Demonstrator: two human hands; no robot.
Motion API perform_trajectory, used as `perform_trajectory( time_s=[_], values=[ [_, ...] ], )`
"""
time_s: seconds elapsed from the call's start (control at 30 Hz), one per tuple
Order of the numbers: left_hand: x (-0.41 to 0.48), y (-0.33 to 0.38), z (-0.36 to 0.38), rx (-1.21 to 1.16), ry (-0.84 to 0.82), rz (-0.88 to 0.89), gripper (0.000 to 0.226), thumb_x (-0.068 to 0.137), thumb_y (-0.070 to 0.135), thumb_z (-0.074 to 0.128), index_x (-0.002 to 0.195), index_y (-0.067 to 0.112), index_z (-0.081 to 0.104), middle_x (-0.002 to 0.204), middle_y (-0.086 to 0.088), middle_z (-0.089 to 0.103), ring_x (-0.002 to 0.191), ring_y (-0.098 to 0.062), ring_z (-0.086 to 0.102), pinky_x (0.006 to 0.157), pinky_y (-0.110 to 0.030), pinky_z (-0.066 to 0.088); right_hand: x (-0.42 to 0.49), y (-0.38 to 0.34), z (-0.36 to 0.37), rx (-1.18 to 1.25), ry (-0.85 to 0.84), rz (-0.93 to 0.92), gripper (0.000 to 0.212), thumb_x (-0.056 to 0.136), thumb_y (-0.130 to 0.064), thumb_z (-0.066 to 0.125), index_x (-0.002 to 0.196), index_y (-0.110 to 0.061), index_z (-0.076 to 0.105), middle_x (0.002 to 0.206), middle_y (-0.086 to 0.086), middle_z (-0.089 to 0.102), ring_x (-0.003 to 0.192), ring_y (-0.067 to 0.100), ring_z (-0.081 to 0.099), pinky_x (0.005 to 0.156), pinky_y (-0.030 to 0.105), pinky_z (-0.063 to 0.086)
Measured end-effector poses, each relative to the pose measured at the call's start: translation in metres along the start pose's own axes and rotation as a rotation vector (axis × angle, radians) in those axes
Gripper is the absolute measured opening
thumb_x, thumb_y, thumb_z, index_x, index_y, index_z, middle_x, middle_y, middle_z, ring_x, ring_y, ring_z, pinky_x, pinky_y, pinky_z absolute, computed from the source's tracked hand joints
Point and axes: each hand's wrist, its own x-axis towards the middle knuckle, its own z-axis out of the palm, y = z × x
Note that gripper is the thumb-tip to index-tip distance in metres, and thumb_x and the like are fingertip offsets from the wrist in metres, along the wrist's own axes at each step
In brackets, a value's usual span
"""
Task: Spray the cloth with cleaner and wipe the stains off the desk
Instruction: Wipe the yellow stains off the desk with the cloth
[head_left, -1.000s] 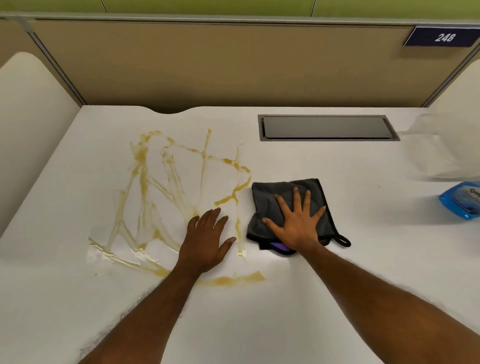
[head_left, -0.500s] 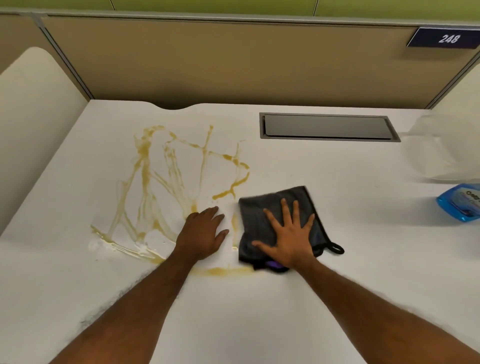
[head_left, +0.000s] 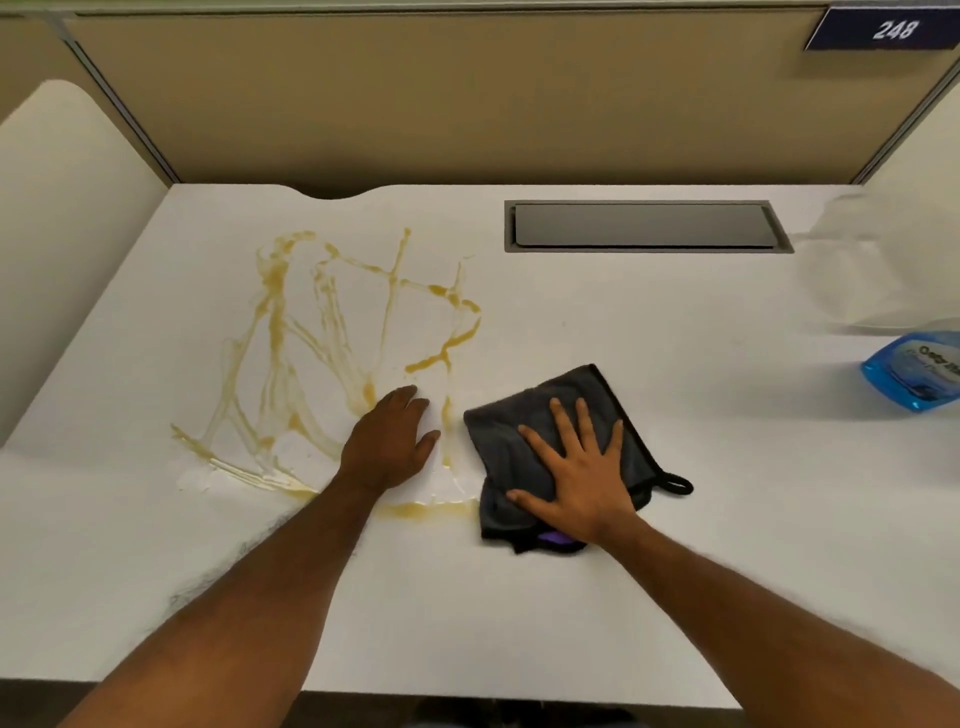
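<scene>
A dark grey cloth (head_left: 511, 447) with a black hanging loop lies folded on the white desk (head_left: 675, 519). My right hand (head_left: 582, 478) presses flat on it, fingers spread. Yellow-brown stains (head_left: 322, 353) streak the desk left of the cloth, with a smear along the near side under my left wrist. My left hand (head_left: 389, 441) rests palm down on the desk at the stains' right edge, holding nothing. A blue cleaner bottle (head_left: 914, 369) lies at the far right, partly cut off by the frame.
A grey cable hatch (head_left: 644, 226) is set into the desk at the back. A clear plastic bag (head_left: 872, 270) lies at the back right. Tan partition walls close the back and sides. The desk's front edge runs near the bottom.
My right hand has slid the cloth leftward and nearer, toward the stains. My left hand has stayed at about the same spot.
</scene>
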Motion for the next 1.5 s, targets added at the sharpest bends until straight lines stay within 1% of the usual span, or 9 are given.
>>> perform_trajectory(
  time_s=[0.1, 0.33, 0.57, 0.77, 0.9, 1.0, 1.2, 1.4, 1.5],
  values=[
    [0.003, 0.002, -0.002, 0.007, 0.014, 0.004, 0.055, 0.094, 0.042, 0.053, 0.14, 0.011, 0.049, 0.152, -0.009, 0.04, 0.14, -0.026, 0.038, 0.107, -0.04, 0.038, -0.021, 0.03, 0.001, -0.003, 0.042, -0.122, 0.08, 0.079, -0.088, 0.029, 0.149, -0.05, 0.02, 0.165, -0.001, -0.002, 0.15, 0.029, -0.009, 0.105, 0.077, 0.008],
    [0.005, 0.0, -0.006, 0.155, 0.005, 0.048, 0.053, 0.094, 0.046, 0.049, 0.138, 0.015, 0.05, 0.149, -0.007, 0.044, 0.132, -0.025, 0.046, 0.106, -0.043, 0.03, 0.01, -0.015, -0.013, 0.034, -0.04, 0.307, 0.094, 0.069, -0.095, 0.01, 0.151, -0.048, 0.003, 0.163, 0.009, -0.013, 0.146, 0.037, -0.022, 0.103, 0.074, -0.018],
    [0.008, -0.013, -0.007, 0.202, -0.032, 0.114, 0.056, 0.096, 0.052, 0.04, 0.141, 0.019, 0.046, 0.15, -0.006, 0.042, 0.134, -0.026, 0.043, 0.108, -0.044, 0.029, -0.016, -0.034, 0.001, 0.011, -0.014, 0.1, 0.084, 0.075, -0.093, 0.019, 0.148, -0.054, 0.007, 0.164, -0.001, -0.012, 0.149, 0.03, -0.018, 0.105, 0.077, -0.006],
    [0.008, -0.019, -0.01, 0.258, -0.046, 0.203, 0.054, 0.096, 0.048, 0.038, 0.139, 0.017, 0.046, 0.146, -0.01, 0.042, 0.127, -0.029, 0.045, 0.101, -0.044, 0.034, -0.006, -0.08, 0.001, 0.025, -0.029, 0.453, 0.086, 0.076, -0.085, 0.015, 0.151, -0.043, 0.01, 0.164, 0.007, -0.01, 0.147, 0.037, -0.019, 0.105, 0.076, -0.01],
    [0.009, -0.032, -0.017, 0.193, -0.051, 0.288, 0.048, 0.095, 0.043, 0.044, 0.135, 0.017, 0.048, 0.145, -0.009, 0.043, 0.126, -0.029, 0.045, 0.1, -0.044, 0.036, -0.021, -0.133, 0.016, 0.014, -0.023, 0.337, 0.086, 0.079, -0.085, 0.019, 0.152, -0.04, 0.012, 0.163, 0.012, -0.009, 0.146, 0.042, -0.017, 0.105, 0.072, -0.018],
    [0.003, -0.052, -0.023, 0.158, -0.028, 0.358, 0.048, 0.095, 0.039, 0.045, 0.138, 0.017, 0.047, 0.148, -0.007, 0.042, 0.13, -0.028, 0.044, 0.104, -0.042, 0.034, -0.023, -0.124, 0.014, -0.002, -0.025, 0.263, 0.071, 0.087, -0.073, 0.021, 0.151, -0.043, 0.013, 0.162, 0.003, -0.016, 0.147, 0.035, -0.019, 0.108, 0.074, -0.005],
    [-0.013, -0.101, -0.037, 0.117, 0.031, 0.403, 0.044, 0.091, 0.035, 0.054, 0.13, 0.015, 0.056, 0.139, -0.009, 0.052, 0.122, -0.03, 0.053, 0.097, -0.043, 0.039, 0.011, -0.168, 0.01, 0.054, 0.005, 0.581, 0.077, 0.085, -0.074, 0.024, 0.153, -0.04, 0.01, 0.164, 0.01, -0.007, 0.147, 0.04, -0.015, 0.108, 0.074, -0.008],
    [-0.029, -0.149, -0.045, 0.082, 0.015, 0.356, 0.045, 0.093, 0.034, 0.052, 0.134, 0.016, 0.053, 0.144, -0.009, 0.048, 0.129, -0.029, 0.047, 0.103, -0.043, 0.036, 0.017, -0.206, 0.021, -0.002, -0.002, 0.272, 0.075, 0.085, -0.078, 0.023, 0.151, -0.046, 0.009, 0.164, 0.005, -0.009, 0.147, 0.035, -0.019, 0.109, 0.073, -0.008],
    [-0.034, -0.164, -0.048, 0.079, 0.024, 0.351, 0.043, 0.093, 0.033, 0.052, 0.133, 0.015, 0.055, 0.143, -0.009, 0.049, 0.129, -0.029, 0.047, 0.102, -0.043, 0.036, 0.03, -0.203, 0.013, 0.045, 0.01, 0.389, 0.069, 0.088, -0.069, 0.028, 0.151, -0.044, 0.016, 0.165, 0.001, -0.003, 0.149, 0.03, -0.013, 0.11, 0.071, -0.003]
  ],
)
